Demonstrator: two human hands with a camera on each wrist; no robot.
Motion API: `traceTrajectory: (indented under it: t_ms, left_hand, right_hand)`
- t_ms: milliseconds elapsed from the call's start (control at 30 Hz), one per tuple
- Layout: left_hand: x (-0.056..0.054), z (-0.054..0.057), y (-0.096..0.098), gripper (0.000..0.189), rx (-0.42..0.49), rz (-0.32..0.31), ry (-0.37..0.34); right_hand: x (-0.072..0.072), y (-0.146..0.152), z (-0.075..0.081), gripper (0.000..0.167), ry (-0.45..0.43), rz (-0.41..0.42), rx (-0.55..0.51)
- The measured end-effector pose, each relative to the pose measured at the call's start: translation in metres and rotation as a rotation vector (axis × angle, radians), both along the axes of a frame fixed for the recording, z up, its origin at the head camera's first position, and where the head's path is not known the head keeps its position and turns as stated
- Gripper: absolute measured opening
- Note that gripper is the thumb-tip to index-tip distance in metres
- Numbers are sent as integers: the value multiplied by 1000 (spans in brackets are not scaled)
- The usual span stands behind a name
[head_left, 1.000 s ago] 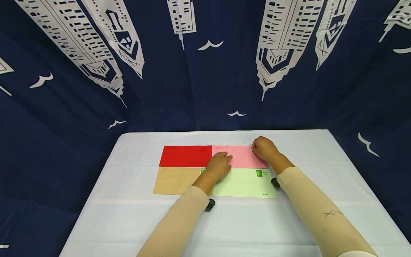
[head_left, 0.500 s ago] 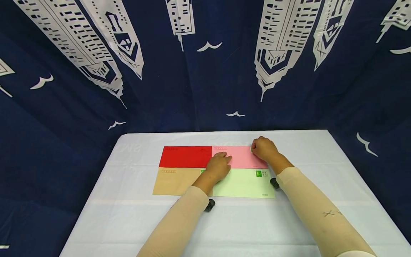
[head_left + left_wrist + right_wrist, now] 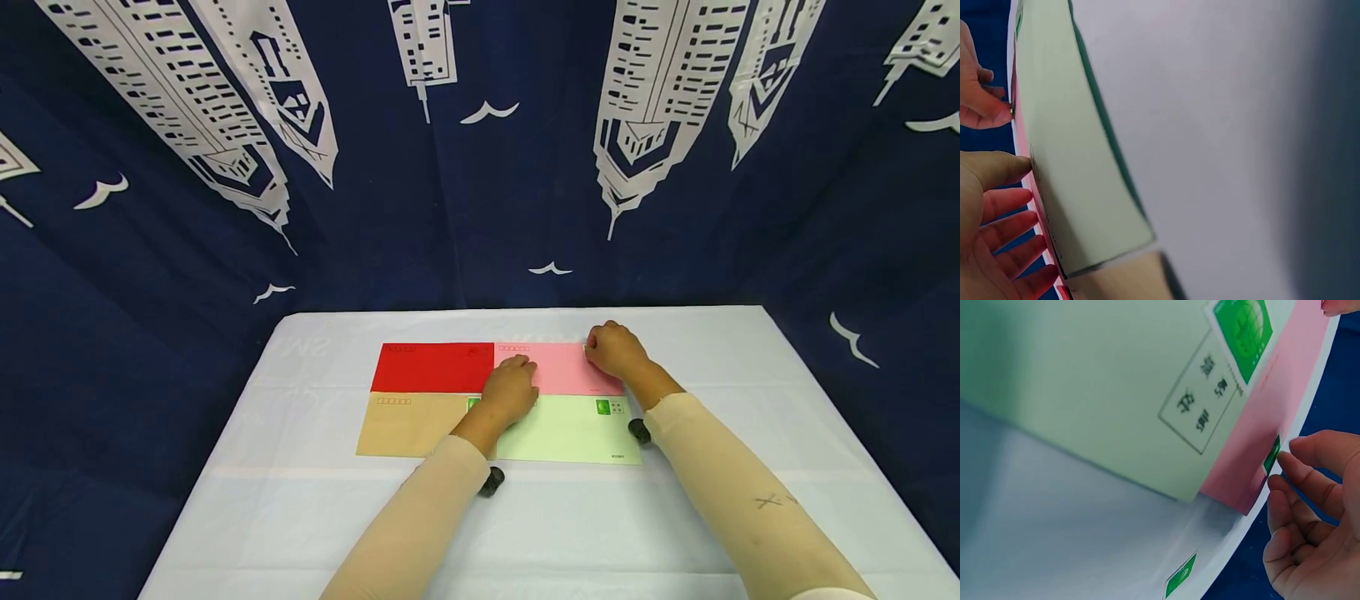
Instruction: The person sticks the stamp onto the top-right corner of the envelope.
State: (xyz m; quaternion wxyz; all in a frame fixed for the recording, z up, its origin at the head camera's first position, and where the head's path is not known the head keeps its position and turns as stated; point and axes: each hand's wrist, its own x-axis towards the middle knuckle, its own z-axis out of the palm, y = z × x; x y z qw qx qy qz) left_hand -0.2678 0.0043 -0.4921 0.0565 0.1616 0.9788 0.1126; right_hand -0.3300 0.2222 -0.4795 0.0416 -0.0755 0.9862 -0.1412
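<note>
Pink envelope (image 3: 562, 371), one: rectangular, lying flat, long edges running left to right; a row of small outlined boxes printed at its far left corner. Green stamp (image 3: 1272, 455), one: small, pale-edged, located at the envelope's far right corner; whether stuck down or loose cannot be told.

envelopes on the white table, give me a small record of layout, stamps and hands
far row: red envelope left, pink envelope right
near row: tan envelope left, pale green envelope right
left hand: fingers over the pink envelope
right hand: fingertips at a green stamp on the pink envelope's right end
right wrist view: second stamp on the pale green envelope, third stamp on the white table
</note>
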Motion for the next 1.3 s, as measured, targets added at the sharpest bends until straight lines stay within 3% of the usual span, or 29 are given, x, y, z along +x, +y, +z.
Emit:
traceTrajectory:
  t_ms: [533,1300]
  left_hand:
    - [-1,2,-4,45,100,27,5]
    - [1,21,-8,34,323,23,145]
  right_hand:
    - [5,0,10,18,65,-46,-105]
    - [14,14,17,20,135,-102,-303]
